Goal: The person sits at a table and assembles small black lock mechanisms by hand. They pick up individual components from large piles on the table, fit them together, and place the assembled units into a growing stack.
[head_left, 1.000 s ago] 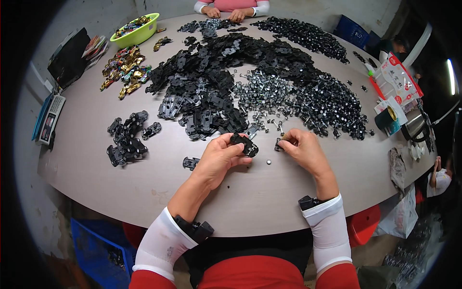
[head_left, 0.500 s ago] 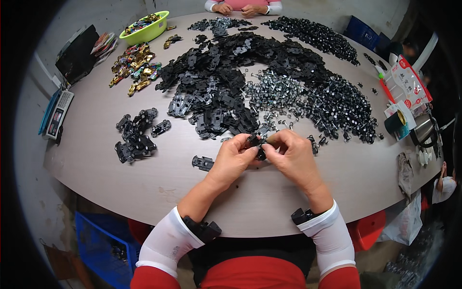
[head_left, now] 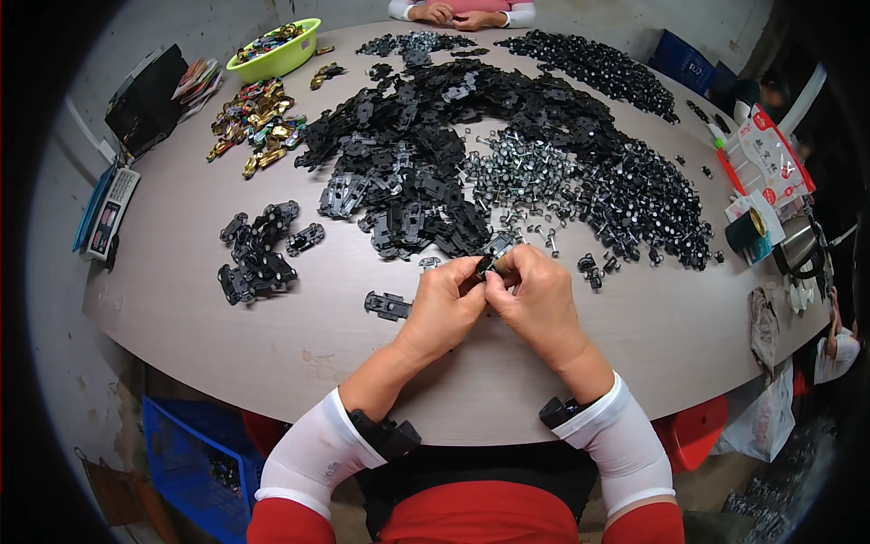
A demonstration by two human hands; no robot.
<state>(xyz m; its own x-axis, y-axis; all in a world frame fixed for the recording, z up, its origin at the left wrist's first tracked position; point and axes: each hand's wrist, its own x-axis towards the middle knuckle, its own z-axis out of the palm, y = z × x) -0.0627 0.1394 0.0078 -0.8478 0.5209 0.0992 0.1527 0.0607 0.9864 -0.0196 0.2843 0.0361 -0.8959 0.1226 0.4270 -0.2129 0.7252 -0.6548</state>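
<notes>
My left hand [head_left: 446, 308] and right hand [head_left: 536, 301] meet just above the tabletop [head_left: 299, 349], fingers of both clamped together on one small black part [head_left: 487, 266], which sits pinched between the thumbs and fingertips at the point where the two hands touch; I can see only its top edge, the rest is hidden by the fingers. Beneath and toward me the tabletop lies bare right to its curved near edge, so there I have room to move my wrists. To my left, near the left hand, a single black chassis piece [head_left: 388, 306] lies alone, and farther left a small cluster of black pieces [head_left: 256, 257] sits well apart from the hands. Just beyond my fingertips begins the large heap of black plastic parts [head_left: 408, 154], with a patch of silver screws [head_left: 521, 177] mixed into it to the right of centre and a spread of small black wheels [head_left: 639, 199] beyond my right hand, so the far side is crowded. At the far left stand a pile of coloured metallic pieces [head_left: 258, 118], a green bowl [head_left: 276, 54] and a calculator [head_left: 107, 218] near the rim. Across the tabletop another person's hands [head_left: 453, 13] rest at the far edge.
</notes>
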